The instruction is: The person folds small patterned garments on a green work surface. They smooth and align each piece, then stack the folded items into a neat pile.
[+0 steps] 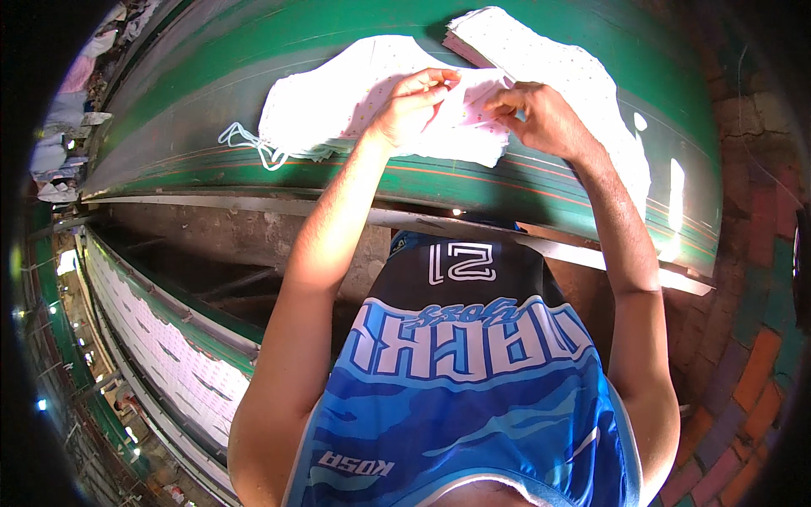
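A stack of cut fabric pieces (338, 93), white to pale pink with a small speckled print, lies on the green table in front of me. My left hand (412, 108) pinches the top fabric piece (473, 106) near its upper edge, thumb and fingers together. At the same piece's right end, the fingertips of my right hand (541, 117) are closed on the cloth. A loose pale blue cord (253, 145) sticks out from the stack's left end. To the right, a second, longer fabric stack (549, 55) runs partly behind my right hand and forearm.
The green table (228, 182) has a raised metal edge (591, 255) close to my body. At lower left stands another long table bearing pale printed cloth (182, 351). Coloured bricks (752, 372) cover the floor at right. Piled cloth (63, 144) sits at far left.
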The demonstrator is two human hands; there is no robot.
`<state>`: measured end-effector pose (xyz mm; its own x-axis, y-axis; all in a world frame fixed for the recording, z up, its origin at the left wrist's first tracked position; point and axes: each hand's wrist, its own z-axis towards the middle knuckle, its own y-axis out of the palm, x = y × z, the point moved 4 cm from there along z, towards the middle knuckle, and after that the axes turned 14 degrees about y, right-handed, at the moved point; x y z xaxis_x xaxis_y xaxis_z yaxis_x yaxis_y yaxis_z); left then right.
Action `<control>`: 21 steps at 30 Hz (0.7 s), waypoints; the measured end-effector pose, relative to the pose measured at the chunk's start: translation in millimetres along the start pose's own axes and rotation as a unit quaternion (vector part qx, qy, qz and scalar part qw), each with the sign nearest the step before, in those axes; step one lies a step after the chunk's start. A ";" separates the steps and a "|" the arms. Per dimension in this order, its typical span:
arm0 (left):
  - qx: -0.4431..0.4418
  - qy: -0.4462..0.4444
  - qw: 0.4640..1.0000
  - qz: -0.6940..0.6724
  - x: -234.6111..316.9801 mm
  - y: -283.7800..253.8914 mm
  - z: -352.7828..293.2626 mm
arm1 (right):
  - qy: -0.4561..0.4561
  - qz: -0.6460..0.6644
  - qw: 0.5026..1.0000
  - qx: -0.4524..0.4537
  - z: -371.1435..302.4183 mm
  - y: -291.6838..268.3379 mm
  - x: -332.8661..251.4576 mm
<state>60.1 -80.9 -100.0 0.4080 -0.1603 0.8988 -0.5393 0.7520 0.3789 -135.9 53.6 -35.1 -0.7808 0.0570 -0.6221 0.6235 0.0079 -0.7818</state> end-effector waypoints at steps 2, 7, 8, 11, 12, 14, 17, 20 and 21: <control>0.019 -0.028 0.998 -0.061 5.2 2.0 1.8 | 0.016 -0.007 1.000 0.022 5.6 -4.2 -0.4; -0.084 -0.129 0.985 -0.074 11.2 -30.8 18.3 | -0.009 -0.017 1.000 -0.011 16.6 -0.3 -3.3; -0.073 -0.119 0.990 -0.030 17.6 -20.2 26.2 | -0.016 -0.017 1.000 -0.010 14.4 5.1 4.7; -0.077 -0.053 0.995 0.041 40.7 -0.6 36.0 | -0.017 -0.016 0.999 -0.047 16.0 5.2 -0.8; -0.083 -0.068 0.994 0.035 39.0 -1.4 36.6 | -0.005 -0.015 0.998 -0.066 13.6 6.0 -1.3; -0.095 -0.098 0.990 0.024 36.5 -3.5 40.4 | -0.038 0.006 0.997 -0.072 15.8 13.3 8.6; -0.108 -0.131 0.985 0.039 24.9 -5.0 36.2 | -0.056 0.007 0.995 -0.082 15.3 19.9 15.4; -0.120 -0.153 0.980 0.050 22.6 3.3 32.4 | -0.050 0.017 0.994 -0.095 13.4 21.4 13.1; -0.151 -0.173 0.967 0.110 24.4 8.4 33.6 | -0.059 0.016 0.993 -0.099 13.8 20.3 12.1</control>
<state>40.8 -99.9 -67.5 0.0087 -0.1400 0.9901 -0.3249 0.9360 0.1352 -133.3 40.6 -59.1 -0.7521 -0.0575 -0.6566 0.6348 0.2046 -0.7451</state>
